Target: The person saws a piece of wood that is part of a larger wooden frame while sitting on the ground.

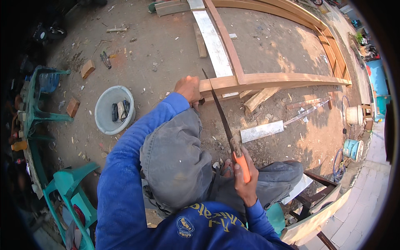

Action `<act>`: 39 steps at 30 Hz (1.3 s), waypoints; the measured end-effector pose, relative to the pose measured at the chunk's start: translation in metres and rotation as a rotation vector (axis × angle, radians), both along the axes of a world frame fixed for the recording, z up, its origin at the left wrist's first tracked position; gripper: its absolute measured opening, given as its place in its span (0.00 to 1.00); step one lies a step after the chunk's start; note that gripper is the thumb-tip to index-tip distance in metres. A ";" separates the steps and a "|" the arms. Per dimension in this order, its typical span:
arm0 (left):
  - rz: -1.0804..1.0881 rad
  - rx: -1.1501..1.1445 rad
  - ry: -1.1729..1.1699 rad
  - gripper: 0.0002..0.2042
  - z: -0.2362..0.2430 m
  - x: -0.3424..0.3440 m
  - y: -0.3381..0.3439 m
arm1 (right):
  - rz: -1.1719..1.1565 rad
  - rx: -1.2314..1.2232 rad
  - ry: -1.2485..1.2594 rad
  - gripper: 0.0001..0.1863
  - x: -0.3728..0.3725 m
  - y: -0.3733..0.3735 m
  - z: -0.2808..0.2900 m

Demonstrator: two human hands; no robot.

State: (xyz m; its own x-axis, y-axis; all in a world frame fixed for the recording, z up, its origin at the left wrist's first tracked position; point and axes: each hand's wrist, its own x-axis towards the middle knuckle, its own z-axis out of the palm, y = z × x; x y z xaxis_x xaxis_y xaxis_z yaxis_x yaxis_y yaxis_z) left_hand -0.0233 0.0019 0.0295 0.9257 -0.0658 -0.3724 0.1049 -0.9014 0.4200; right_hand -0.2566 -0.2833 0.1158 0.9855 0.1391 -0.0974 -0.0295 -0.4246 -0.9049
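- At the near-left end of the wooden frame [300, 79], I find a handsaw [228, 129] set across the front beam, its tip reaching past the far edge.
- Right hand [246, 184]: fingers wrapped around the saw's orange handle [241, 166], forefinger laid along it toward the blade.
- Left hand [188, 90]: clasped over the short beam end [205, 86], left of the blade; I cannot tell how its hidden fingers sit underneath.
- Done, as far as I can see: the front beam meets a crosspiece [225, 39] just right of the saw, and the frame's far right corner is joined.
- Left, in my judgement: the cut is not through, since the beam end lies in line with the rest and no gap shows. I cannot establish the blade's depth.
- Noted nearby, on bare ground: a grey bucket [107, 104] holding small items, and a pale flat board [262, 131].
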 end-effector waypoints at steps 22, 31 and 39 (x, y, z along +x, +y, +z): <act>0.020 0.140 -0.065 0.15 -0.002 0.005 0.001 | 0.058 0.032 0.021 0.29 0.021 0.005 0.009; 0.047 0.047 -0.142 0.13 -0.007 0.000 0.001 | -0.033 0.215 0.129 0.26 0.087 0.055 -0.016; 0.052 0.139 -0.034 0.17 -0.002 -0.005 0.014 | 0.109 0.011 -0.035 0.29 0.021 0.013 0.002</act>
